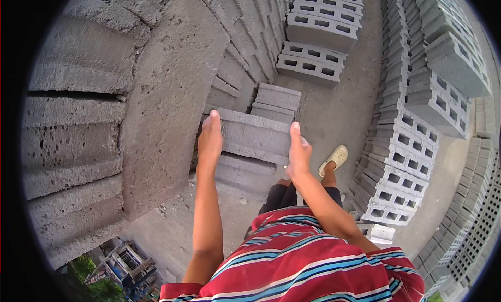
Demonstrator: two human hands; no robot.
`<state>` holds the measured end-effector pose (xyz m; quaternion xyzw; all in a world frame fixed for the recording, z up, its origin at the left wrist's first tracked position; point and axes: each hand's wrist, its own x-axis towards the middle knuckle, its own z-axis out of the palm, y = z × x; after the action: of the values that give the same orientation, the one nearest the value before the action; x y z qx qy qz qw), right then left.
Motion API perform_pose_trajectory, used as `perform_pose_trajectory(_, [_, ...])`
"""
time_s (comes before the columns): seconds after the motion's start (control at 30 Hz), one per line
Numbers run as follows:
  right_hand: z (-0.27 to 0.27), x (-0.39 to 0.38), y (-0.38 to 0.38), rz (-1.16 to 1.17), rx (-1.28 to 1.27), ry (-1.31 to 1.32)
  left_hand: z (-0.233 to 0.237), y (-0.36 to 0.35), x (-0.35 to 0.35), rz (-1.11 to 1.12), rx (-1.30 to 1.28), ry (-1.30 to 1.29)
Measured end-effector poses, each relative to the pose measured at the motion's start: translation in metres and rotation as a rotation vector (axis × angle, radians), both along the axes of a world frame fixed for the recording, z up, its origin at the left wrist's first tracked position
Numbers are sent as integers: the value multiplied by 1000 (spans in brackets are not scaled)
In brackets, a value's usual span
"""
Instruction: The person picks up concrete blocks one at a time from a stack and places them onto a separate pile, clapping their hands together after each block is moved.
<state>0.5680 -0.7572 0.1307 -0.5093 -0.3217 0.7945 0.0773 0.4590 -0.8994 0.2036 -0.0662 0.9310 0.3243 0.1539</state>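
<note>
A grey concrete block (pixel 250 135) is held between my two hands at the middle of the view. My left hand (pixel 210 140) presses on its left end, thumb on top, fingers hidden at the side. At the right end, my right hand (pixel 298 151) grips the block, thumb upward and fingers bent around the edge. Just below the held block lies another grey block (pixel 240 171), with a dark gap between them; whether they touch elsewhere cannot be made out. Beyond it sit smaller stacked blocks (pixel 276 101).
A tall wall of blocks (pixel 167 93) rises close on the left. Hollow blocks (pixel 318 36) stand in a row ahead. Long stacks of hollow blocks (pixel 402 182) line the right side. A foot in a cream clog (pixel 336 158) is on the concrete floor (pixel 349 109).
</note>
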Motion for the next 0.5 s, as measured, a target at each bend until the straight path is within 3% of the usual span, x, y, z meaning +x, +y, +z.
perform_pose_trajectory(0.1, [2, 7, 9, -17, -8, 59, 3, 12, -11, 10, 2, -108])
perform_pose_trajectory(0.23, [-8, 15, 37, 6, -54, 51, -2, 27, -21, 150, 323, -363])
perform_pose_trajectory(0.4, [-6, 26, 87, 2, -148, 89, 8, 71, -20, -43, 332, -533])
perform_pose_trajectory(0.43, [-46, 34, 104, 54, -241, 68, 8, 78, -20, -90, 328, -595])
perform_pose_trajectory(0.5, [-46, 37, 127, 69, -347, 171, 6, 102, -14, -171, 340, -505])
